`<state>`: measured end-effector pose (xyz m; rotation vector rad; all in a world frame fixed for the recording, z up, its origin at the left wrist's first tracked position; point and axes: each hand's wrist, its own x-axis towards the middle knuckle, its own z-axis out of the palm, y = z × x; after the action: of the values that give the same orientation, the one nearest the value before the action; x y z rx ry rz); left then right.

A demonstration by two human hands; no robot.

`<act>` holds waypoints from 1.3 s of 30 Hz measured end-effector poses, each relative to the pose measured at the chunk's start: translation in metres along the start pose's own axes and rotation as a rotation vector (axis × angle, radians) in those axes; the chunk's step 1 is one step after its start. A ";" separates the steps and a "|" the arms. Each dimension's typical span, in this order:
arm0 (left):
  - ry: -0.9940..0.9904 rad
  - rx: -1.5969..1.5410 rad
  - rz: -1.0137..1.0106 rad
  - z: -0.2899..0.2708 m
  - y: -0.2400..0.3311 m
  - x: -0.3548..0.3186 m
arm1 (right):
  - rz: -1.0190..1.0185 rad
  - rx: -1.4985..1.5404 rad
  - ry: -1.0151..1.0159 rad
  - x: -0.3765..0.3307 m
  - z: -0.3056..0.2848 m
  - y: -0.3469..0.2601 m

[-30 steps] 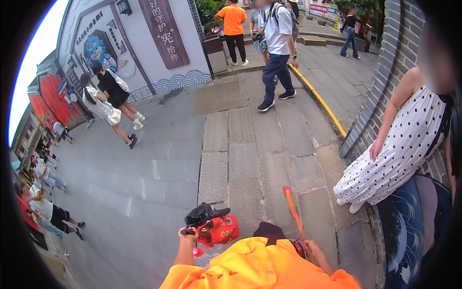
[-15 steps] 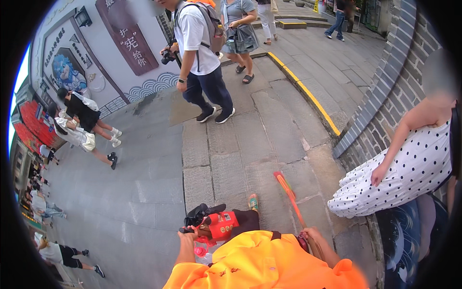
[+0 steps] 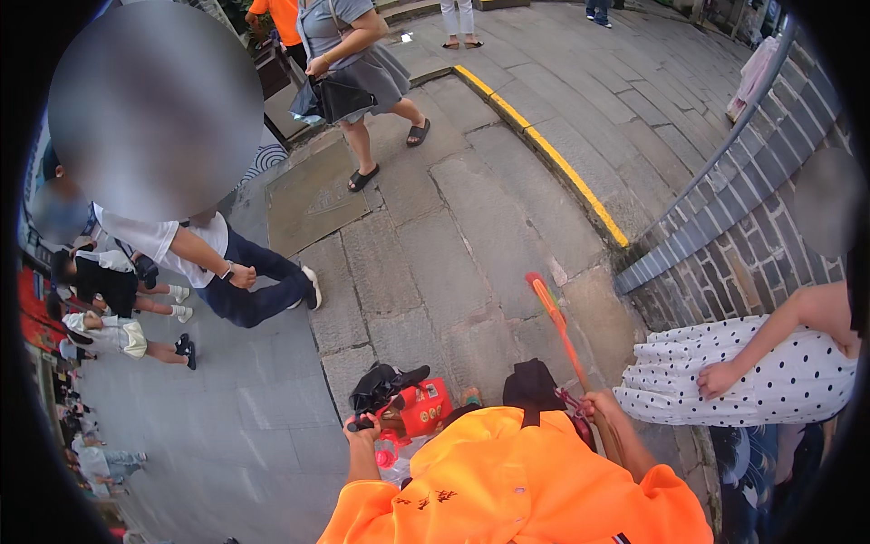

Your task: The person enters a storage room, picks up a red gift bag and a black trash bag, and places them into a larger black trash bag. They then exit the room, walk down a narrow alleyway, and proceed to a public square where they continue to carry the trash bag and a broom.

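Observation:
My left hand (image 3: 364,428) is closed around a black grip beside a red box-shaped carrier (image 3: 425,408), which has round gold marks on its side. Crumpled black plastic (image 3: 381,386) lies over its top. Just below hangs a clear plastic bottle (image 3: 395,464) with a pinkish-red cap, close to my left forearm; what holds it up is hidden. On the other side, my right hand (image 3: 600,408) grips a long orange-red pole (image 3: 566,340) with a red tip slanting forward. A brown shaft (image 3: 611,444) continues behind that hand. The kind of tool is unclear.
At right stands a person in a white polka-dot skirt (image 3: 698,363), near a brick wall (image 3: 725,263). A yellow-edged step (image 3: 544,150) crosses the paving ahead. Walkers pass at left, one in dark trousers (image 3: 258,281); another wears a grey skirt (image 3: 376,86).
The walker in the white shirt has come nearer and to the left. The grey-skirted walker has also come closer. Both my hands keep their holds; my dark-trousered right knee now shows.

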<state>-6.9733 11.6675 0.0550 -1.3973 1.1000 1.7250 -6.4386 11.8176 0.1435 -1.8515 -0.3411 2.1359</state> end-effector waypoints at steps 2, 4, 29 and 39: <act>-0.034 -0.008 0.015 0.035 -0.013 0.017 | -0.025 0.087 0.013 0.027 -0.002 -0.040; -0.084 0.005 0.005 0.076 -0.038 0.010 | -0.034 0.124 -0.030 0.059 -0.011 -0.078; -0.067 -0.054 -0.049 0.653 -0.323 -0.011 | -0.154 0.110 0.019 0.235 0.021 -0.624; -0.097 0.048 -0.088 0.857 -0.369 -0.011 | -0.105 0.296 0.010 0.293 0.054 -0.787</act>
<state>-7.0143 12.6003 0.0574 -1.2997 1.0060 1.6752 -6.4784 12.6574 0.1684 -1.6393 -0.1088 1.9834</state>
